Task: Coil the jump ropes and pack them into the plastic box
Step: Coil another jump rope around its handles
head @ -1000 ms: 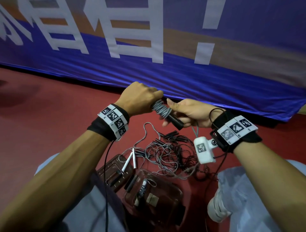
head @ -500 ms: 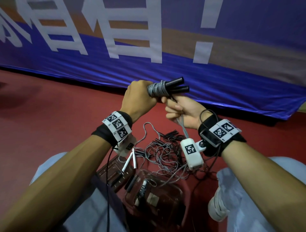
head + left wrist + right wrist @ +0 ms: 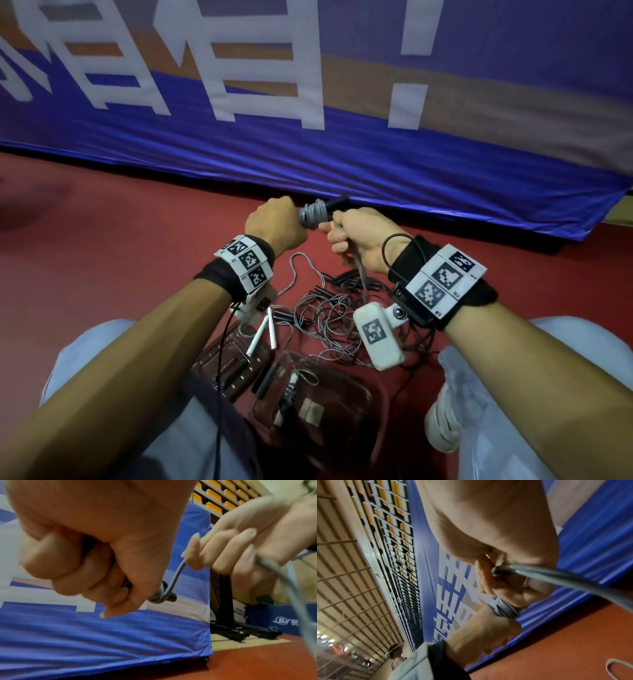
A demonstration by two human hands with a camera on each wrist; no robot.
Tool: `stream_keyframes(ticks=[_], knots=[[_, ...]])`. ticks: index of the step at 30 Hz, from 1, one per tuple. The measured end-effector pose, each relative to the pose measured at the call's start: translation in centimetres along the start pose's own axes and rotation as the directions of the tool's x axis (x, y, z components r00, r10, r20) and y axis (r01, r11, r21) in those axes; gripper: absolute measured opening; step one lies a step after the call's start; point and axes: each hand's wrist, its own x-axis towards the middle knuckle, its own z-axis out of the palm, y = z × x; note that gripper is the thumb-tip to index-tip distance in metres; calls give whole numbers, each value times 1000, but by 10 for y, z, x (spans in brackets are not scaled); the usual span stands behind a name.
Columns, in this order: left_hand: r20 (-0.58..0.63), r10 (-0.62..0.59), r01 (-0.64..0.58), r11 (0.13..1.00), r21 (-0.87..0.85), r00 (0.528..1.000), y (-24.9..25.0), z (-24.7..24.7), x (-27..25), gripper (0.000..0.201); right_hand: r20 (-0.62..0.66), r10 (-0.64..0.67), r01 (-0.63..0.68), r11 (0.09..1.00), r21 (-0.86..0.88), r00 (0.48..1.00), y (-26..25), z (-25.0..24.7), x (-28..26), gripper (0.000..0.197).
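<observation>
The black handles (image 3: 337, 204) have dipped from pointing up-right a moment ago, and another grey turn sits on the coil (image 3: 313, 215), so this rope is nearly wound. Centre frame, the left hand (image 3: 275, 228) is clamped around the handles; the right hand (image 3: 361, 240) pinches the trailing cord (image 3: 359, 274). The plastic box (image 3: 359, 442) waits at lower centre.

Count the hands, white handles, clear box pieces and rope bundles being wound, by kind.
Hands: 2, left hand and right hand
White handles: 2
Clear box pieces: 2
Wound rope: 1
Total: 7
The floor tangle is too knotted to count.
</observation>
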Motion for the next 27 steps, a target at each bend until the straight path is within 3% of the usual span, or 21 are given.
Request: stream_keyframes(ticks=[3, 6, 10, 15, 19, 23, 27], knots=[[107, -2, -3, 999, 44, 994, 0, 9, 0, 23, -108, -143, 127, 982, -142, 984, -2, -2, -2, 37], [131, 100, -111, 991, 79, 986, 12, 21, -8, 16, -200, -285, 226, 934, -275, 937, -8, -11, -3, 36], [165, 279, -298, 950, 97, 946, 24, 30, -21, 12, -157, -235, 219, 969, -114, 959, -17, -26, -4, 34], [68, 477, -482, 869, 113, 876, 25, 9, -20, 17, -141, -193, 192, 981, -22, 971, -28, -48, -3, 33], [-44, 557, -545, 824, 153, 830, 23, -8, -20, 16, -44, -114, 115, 992, 43, 993, -43, -65, -7, 31], [-166, 572, -558, 820, 127, 803, 24, -15, -22, 8, 18, -83, 82, 995, 56, 996, -47, -74, -10, 34], [-284, 475, -504, 863, -34, 833, 23, -16, -27, 14, -23, -132, 131, 991, -21, 991, -44, -73, -6, 41]])
